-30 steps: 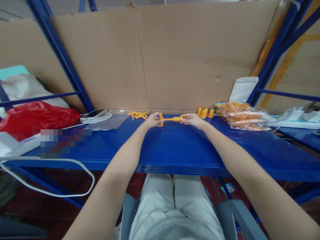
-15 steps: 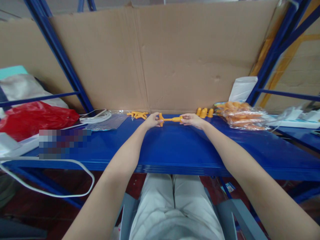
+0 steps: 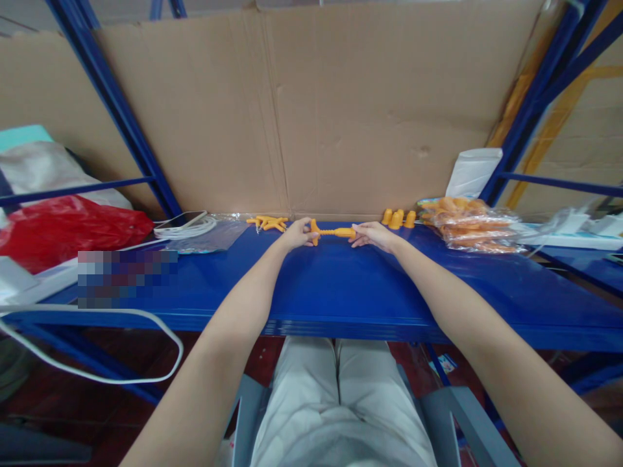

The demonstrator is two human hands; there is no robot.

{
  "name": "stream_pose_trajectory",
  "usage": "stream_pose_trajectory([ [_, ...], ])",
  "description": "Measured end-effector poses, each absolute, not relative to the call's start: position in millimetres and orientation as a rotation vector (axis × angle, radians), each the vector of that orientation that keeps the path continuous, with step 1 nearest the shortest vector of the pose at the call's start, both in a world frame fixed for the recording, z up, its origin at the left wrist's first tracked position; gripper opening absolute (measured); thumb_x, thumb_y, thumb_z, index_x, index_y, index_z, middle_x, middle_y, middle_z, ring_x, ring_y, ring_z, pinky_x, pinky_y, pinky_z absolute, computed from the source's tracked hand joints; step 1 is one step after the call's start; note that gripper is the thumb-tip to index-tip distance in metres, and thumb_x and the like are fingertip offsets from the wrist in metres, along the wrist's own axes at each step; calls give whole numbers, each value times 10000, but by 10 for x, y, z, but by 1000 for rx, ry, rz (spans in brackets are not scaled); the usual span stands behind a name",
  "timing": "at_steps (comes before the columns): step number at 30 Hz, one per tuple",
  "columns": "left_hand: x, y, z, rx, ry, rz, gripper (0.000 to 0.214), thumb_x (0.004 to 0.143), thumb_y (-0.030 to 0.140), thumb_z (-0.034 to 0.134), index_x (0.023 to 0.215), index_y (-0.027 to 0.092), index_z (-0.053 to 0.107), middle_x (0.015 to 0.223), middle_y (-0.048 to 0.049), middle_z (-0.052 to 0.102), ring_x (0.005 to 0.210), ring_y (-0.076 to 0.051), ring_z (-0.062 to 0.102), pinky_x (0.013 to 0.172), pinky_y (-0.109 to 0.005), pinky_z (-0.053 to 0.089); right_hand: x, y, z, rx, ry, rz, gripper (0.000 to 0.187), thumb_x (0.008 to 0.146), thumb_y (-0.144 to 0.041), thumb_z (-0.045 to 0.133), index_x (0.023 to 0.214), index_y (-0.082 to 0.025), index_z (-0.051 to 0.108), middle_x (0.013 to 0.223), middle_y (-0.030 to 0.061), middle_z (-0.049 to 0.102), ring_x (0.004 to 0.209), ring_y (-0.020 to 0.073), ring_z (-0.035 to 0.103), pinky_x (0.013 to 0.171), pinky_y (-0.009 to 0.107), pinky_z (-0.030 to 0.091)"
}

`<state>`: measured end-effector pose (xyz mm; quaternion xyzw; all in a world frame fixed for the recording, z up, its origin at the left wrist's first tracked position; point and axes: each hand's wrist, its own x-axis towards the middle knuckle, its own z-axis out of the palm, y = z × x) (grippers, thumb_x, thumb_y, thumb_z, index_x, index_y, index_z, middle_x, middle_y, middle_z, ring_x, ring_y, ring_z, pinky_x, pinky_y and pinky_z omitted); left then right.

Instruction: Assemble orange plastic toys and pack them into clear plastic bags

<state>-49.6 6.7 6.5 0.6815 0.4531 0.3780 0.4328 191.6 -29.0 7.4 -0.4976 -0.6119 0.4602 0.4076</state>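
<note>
Brown cardboard [image 3: 365,117] fills the upper frame behind one blue tabletop [image 3: 341,285]. One red plastic bag [image 3: 73,230] sits at middle left, one stack of clear-bagged orange parts [image 3: 479,227] at middle right; I cannot count its packets. At the frame's centre, one orange T-ended rod [image 3: 344,232] lies sideways between my two hands. My left hand [image 3: 298,235] is clamped on its crosspiece, my right hand [image 3: 374,235] pinches its thicker opposite end. Near my left hand lie orange branched pieces [image 3: 270,224], overlapping too much to count; near my right stand four orange caps [image 3: 396,222].
</note>
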Motion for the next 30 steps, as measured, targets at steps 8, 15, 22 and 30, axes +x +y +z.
stream_pose_trajectory([
  [8,-496,45,74,1671,1123,947,334,780,60,693,1040,166,512,698,37,643,618,-96,661,715,-311,596,1912,-314,91,-1230,-1506,1225,198,950,-279,514,927,-112,618,751,89,716,580,120,663,717,260,564],
  [15,-479,22,89,1678,1167,943,305,792,36,663,1024,161,510,712,31,642,638,-109,669,739,-339,588,1982,-305,68,-1184,-1543,1275,80,885,-166,610,939,-113,636,831,96,731,652,127,682,835,305,561],
  [22,-449,-40,126,1690,1188,936,272,805,22,638,997,160,503,701,39,632,615,-98,662,730,-326,586,1956,-251,47,-1227,-1585,1247,386,905,-447,550,760,-98,627,640,112,699,482,123,619,541,224,540],
  [30,-439,-48,127,1691,1191,935,263,827,15,603,1014,160,490,691,42,628,609,-103,665,769,-359,580,1949,-278,65,-1231,-1586,1257,296,921,-375,558,973,-96,643,808,119,735,555,122,655,631,232,552],
])
